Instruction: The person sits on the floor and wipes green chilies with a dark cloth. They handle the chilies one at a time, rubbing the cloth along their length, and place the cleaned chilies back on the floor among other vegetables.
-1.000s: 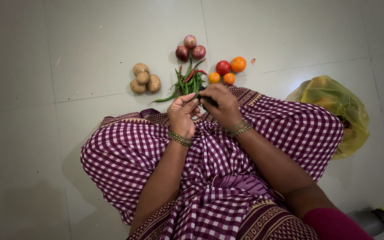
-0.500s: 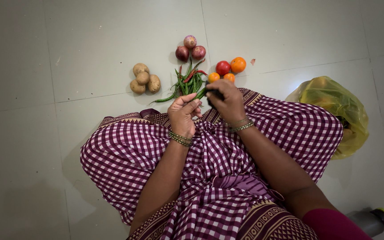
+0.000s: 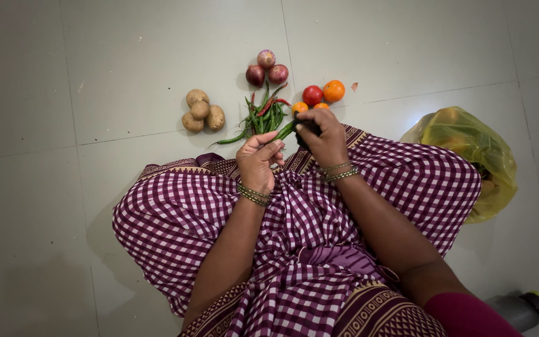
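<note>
I sit on the floor with a purple checked cloth (image 3: 182,212) over my lap. My right hand (image 3: 322,137) reaches forward over my knee and is shut on a green chilli (image 3: 285,130), whose tip points left toward the chilli pile (image 3: 262,115); something dark shows under the fingers. My left hand (image 3: 257,161) rests just behind, fingers loosely bent and apart, with nothing visible in it. Both wrists wear bangles.
On the tiled floor ahead lie potatoes (image 3: 199,110), three red onions (image 3: 267,68) and several tomatoes (image 3: 319,93). A yellow plastic bag (image 3: 469,146) sits by my right knee. A grey bottle with a green cap (image 3: 525,309) lies at the lower right.
My right hand has moved forward and right, away from my left hand, carrying the green chilli toward the pile. The left hand has stayed in place.
</note>
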